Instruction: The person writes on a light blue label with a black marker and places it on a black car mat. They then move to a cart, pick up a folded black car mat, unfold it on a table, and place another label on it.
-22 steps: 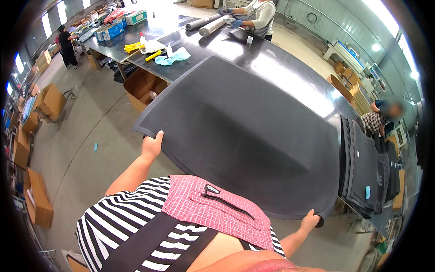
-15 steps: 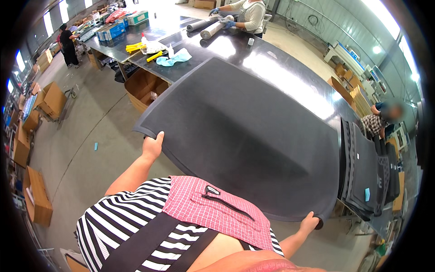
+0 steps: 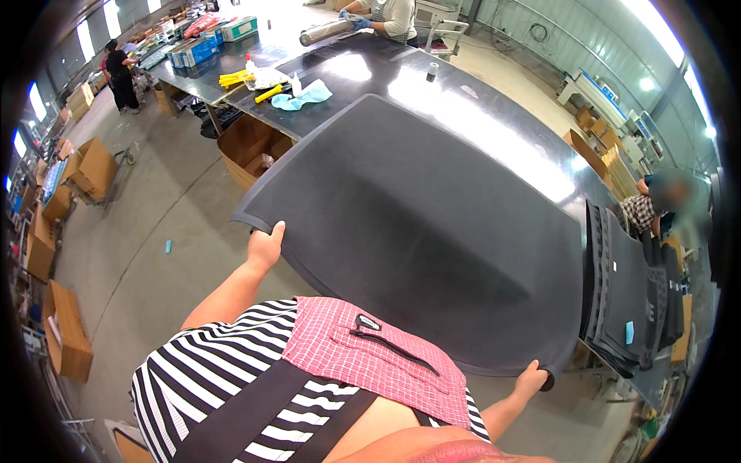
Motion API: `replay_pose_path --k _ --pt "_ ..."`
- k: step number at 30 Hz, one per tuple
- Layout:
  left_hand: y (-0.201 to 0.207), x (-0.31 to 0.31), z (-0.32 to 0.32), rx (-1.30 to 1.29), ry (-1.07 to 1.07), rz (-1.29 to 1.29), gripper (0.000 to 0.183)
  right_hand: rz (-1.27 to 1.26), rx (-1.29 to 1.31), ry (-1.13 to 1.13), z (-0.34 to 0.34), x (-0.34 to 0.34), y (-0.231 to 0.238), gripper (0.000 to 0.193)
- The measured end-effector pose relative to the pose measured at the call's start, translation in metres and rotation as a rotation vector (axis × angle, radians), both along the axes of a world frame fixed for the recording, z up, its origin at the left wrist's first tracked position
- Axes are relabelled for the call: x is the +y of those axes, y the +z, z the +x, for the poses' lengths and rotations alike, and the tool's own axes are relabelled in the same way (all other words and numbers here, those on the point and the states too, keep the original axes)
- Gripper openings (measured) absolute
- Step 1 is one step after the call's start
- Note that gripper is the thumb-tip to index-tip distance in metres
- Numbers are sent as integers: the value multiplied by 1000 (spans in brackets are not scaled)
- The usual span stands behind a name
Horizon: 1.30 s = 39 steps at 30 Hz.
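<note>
A large dark grey mat [image 3: 432, 224] with a raised rim stretches between my two hands, its far part over the black-topped table [image 3: 486, 100] and its near edge close to my body. My left hand [image 3: 266, 243] grips the mat's left edge, thumb on top and fingers hidden underneath. At the near right corner, my right hand [image 3: 530, 378] is closed on the rim, where the edge curls over. A soft shadow lies across the mat's middle.
Stacked dark mats [image 3: 629, 285] lie at the table's right end. Yellow-handled tools [image 3: 235, 78], a light blue cloth [image 3: 302, 95] and a small cylinder [image 3: 432, 72] rest on the table. Below stands an open carton [image 3: 251, 147]. Across the table, a gloved person holds a grey roll [image 3: 326, 32].
The mat stays in both my hands, nearly still, while the view shifts slightly. Across the table, the person has moved left with one roll; the second roll no longer shows.
</note>
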<state>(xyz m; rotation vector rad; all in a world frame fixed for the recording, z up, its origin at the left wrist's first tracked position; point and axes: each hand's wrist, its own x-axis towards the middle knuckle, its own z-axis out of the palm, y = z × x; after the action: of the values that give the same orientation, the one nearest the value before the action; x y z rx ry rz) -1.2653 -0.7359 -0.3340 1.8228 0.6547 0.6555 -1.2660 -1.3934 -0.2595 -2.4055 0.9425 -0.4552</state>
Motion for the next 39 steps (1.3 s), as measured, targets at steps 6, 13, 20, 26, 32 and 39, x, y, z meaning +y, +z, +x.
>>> replay_pose_path --k 6,13,20,26,32,39 --pt "0 0 3 32 3 44 41 10 -98 15 -1 -28 -31 36" --pt "6 -4 -1 79 27 29 41 -24 -149 20 2 -18 -27 36" --pt "8 -5 -2 58 24 41 40 13 -81 19 6 -33 -38 38" --pt "3 -3 3 31 -7 64 40 -26 -69 39 4 -50 -51 37" --pt "1 -1 -1 70 25 75 41 -65 -272 43 9 -30 -48 34" --pt "11 -8 5 14 -3 77 43 33 -124 58 -1 -4 -14 38"
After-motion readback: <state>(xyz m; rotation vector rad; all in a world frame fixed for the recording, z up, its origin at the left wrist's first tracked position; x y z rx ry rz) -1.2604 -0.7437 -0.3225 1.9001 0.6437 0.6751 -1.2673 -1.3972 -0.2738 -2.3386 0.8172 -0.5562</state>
